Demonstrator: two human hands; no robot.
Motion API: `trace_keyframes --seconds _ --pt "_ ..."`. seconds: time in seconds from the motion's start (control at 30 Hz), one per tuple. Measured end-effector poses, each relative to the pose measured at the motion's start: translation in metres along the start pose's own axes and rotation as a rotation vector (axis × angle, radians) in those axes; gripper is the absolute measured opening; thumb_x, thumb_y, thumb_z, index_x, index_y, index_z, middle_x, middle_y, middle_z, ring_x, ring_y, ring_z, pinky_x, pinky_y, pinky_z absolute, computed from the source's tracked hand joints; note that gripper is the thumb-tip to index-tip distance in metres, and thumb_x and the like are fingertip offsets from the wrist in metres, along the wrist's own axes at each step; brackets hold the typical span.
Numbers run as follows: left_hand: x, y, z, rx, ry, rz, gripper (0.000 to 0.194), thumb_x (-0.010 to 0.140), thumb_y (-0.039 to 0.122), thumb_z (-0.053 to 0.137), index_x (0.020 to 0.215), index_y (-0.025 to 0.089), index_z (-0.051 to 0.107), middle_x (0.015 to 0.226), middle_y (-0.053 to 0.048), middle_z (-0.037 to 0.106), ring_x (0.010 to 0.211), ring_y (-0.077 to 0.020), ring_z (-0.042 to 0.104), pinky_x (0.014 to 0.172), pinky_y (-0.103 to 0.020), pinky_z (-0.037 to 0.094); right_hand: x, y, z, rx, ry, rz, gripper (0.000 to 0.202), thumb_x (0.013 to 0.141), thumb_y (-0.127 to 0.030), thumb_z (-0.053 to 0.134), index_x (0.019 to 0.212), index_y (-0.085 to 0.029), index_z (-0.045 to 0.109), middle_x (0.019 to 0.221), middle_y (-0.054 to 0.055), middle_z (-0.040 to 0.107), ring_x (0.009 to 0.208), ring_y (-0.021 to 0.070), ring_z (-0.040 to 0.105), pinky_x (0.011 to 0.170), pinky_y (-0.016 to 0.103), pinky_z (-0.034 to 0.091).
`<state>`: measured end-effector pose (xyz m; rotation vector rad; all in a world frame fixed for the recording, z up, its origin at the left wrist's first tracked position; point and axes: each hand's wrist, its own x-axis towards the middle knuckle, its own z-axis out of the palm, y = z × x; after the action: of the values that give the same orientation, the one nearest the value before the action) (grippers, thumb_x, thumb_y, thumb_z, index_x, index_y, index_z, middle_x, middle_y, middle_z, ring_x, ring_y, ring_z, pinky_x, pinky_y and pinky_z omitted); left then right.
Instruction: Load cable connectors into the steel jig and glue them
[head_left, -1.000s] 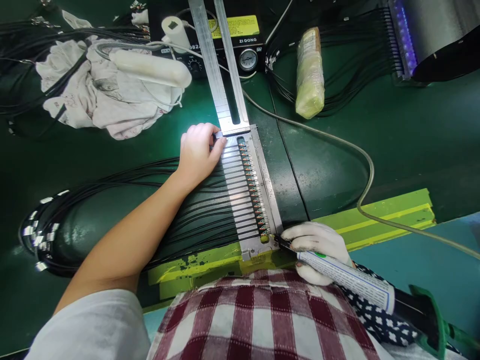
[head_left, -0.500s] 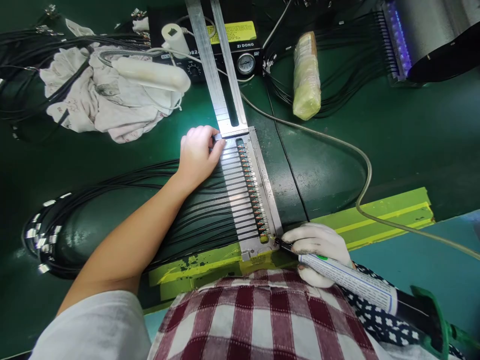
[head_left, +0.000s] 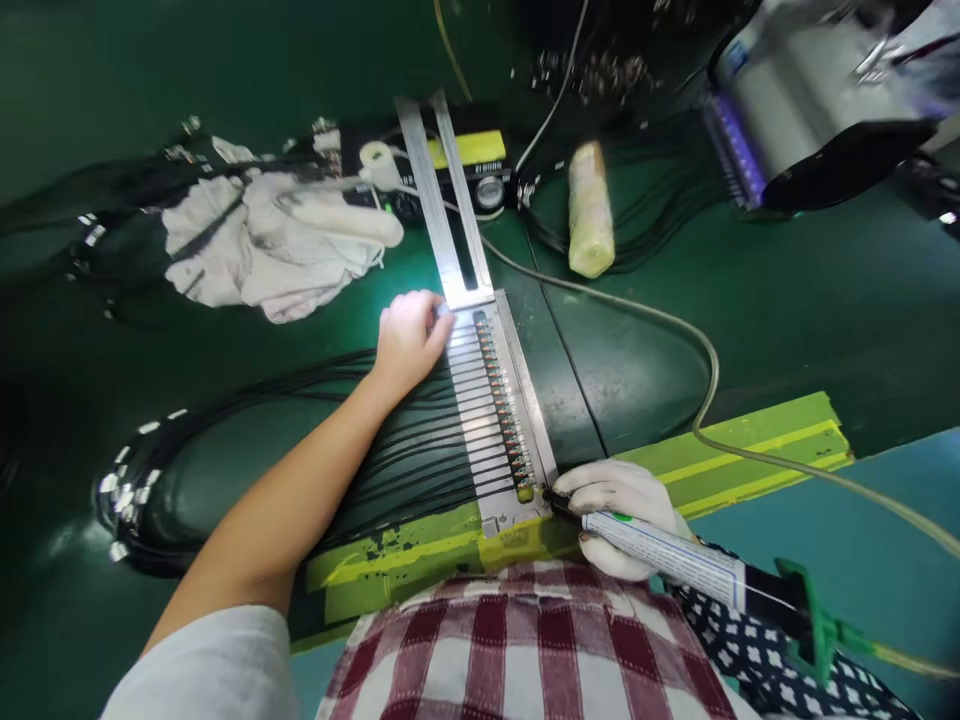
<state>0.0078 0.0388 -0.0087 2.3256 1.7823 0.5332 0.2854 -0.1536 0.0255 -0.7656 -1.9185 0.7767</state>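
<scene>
My bare left hand [head_left: 411,335] is closed, with thumb and fingers on the far left corner of a metal fixture [head_left: 466,400]. Black cables [head_left: 420,425] lie side by side across it, their stripped ends lined up in its long slot. In a white glove, my right hand [head_left: 622,505] is wrapped round a labelled dispensing syringe [head_left: 667,555] with a green cap at its rear. The syringe's dark tip is at the near right corner of the fixture, by the near end of the slot. Whether it touches is too small to tell.
A slotted metal bar [head_left: 431,200] runs away from the fixture's far end. Behind are a crumpled white cloth [head_left: 262,250], a black dispenser box [head_left: 501,192], a wrapped yellowish block [head_left: 590,215] and a purple-lit machine [head_left: 795,110]. A hose [head_left: 645,312] crosses the green table [head_left: 637,385].
The camera view has shifted, so the whole scene sits a little lower in the picture. Both hands keep their places on the fixture and the syringe.
</scene>
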Motion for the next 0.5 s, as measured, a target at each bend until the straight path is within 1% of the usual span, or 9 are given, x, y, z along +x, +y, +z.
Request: trace_keyframes --seconds 0.07,0.13,0.2,0.23,0.27,0.33,0.4,0.43,0.5 --pt "0.001 0.001 -0.002 0.004 -0.031 -0.013 0.023 0.092 0.037 0.048 0.105 0.021 0.055 0.079 -0.004 0.059 0.082 -0.0234 0.057 0.075 -0.034 0.042 -0.001 -0.002 0.000 0.067 0.056 0.033 0.016 0.080 -0.025 0.060 0.095 -0.018 0.063 0.091 0.009 0.072 0.082 0.0187 0.072 0.071 0.028 0.060" --pt "0.003 0.004 -0.008 0.028 -0.073 -0.020 0.025 0.092 0.035 0.047 0.111 0.020 0.052 0.077 -0.003 0.060 0.079 -0.0229 0.059 0.072 -0.033 0.043 -0.002 -0.002 -0.003 0.141 0.134 0.110 0.014 0.085 -0.028 0.058 0.094 -0.019 0.063 0.092 0.009 0.071 0.083 0.0198 0.071 0.072 0.031 0.060" --pt "0.004 0.013 -0.019 0.068 -0.084 -0.010 0.022 0.092 0.032 0.047 0.109 0.019 0.053 0.074 -0.004 0.061 0.076 -0.0238 0.061 0.069 -0.034 0.043 -0.001 0.002 -0.010 0.206 0.234 0.187 0.015 0.089 -0.032 0.057 0.094 -0.020 0.063 0.094 0.010 0.070 0.088 0.0215 0.069 0.078 0.036 0.059" --pt "0.004 0.021 -0.026 0.092 -0.069 0.000 0.019 0.091 0.031 0.048 0.105 0.019 0.054 0.076 -0.006 0.062 0.078 -0.0253 0.061 0.070 -0.035 0.043 0.001 0.006 -0.016 0.251 0.298 0.202 0.017 0.090 -0.036 0.058 0.094 -0.020 0.063 0.095 0.009 0.069 0.090 0.0219 0.069 0.078 0.036 0.059" --pt "0.005 0.031 -0.033 0.117 -0.053 0.022 0.017 0.090 0.031 0.048 0.100 0.018 0.056 0.080 -0.009 0.064 0.082 -0.0276 0.062 0.072 -0.037 0.043 0.006 0.011 -0.024 0.313 0.362 0.199 0.022 0.090 -0.042 0.060 0.094 -0.020 0.063 0.095 0.009 0.069 0.089 0.0216 0.068 0.075 0.035 0.060" --pt "0.008 0.062 -0.044 0.159 -0.057 0.099 0.019 0.091 0.032 0.048 0.094 0.017 0.058 0.093 -0.016 0.065 0.096 -0.0329 0.061 0.079 -0.043 0.043 0.020 0.024 -0.044 0.464 0.472 0.167 0.033 0.087 -0.053 0.063 0.094 -0.021 0.064 0.094 0.007 0.067 0.079 0.0191 0.068 0.061 0.030 0.058" --pt "0.020 0.102 -0.045 0.164 -0.133 0.220 0.026 0.094 0.036 0.043 0.099 0.016 0.060 0.105 -0.018 0.064 0.106 -0.0348 0.058 0.086 -0.046 0.042 0.040 0.039 -0.068 0.603 0.553 0.134 0.041 0.083 -0.062 0.064 0.095 -0.022 0.065 0.094 0.005 0.068 0.066 0.0161 0.066 0.050 0.026 0.053" --pt "0.030 0.124 -0.041 0.153 -0.145 0.252 0.030 0.096 0.039 0.042 0.104 0.016 0.059 0.107 -0.017 0.064 0.106 -0.0333 0.059 0.087 -0.044 0.043 0.051 0.046 -0.081 0.655 0.605 0.127 0.045 0.082 -0.065 0.063 0.094 -0.023 0.065 0.094 0.005 0.069 0.063 0.0153 0.065 0.048 0.026 0.052" --pt "0.056 0.165 -0.025 0.141 -0.124 0.259 0.044 0.095 0.051 0.041 0.119 0.017 0.055 0.110 -0.015 0.064 0.107 -0.0321 0.060 0.088 -0.043 0.045 0.068 0.057 -0.104 0.739 0.779 0.121 0.052 0.079 -0.072 0.060 0.090 -0.022 0.066 0.091 0.004 0.070 0.063 0.0152 0.064 0.051 0.027 0.052"
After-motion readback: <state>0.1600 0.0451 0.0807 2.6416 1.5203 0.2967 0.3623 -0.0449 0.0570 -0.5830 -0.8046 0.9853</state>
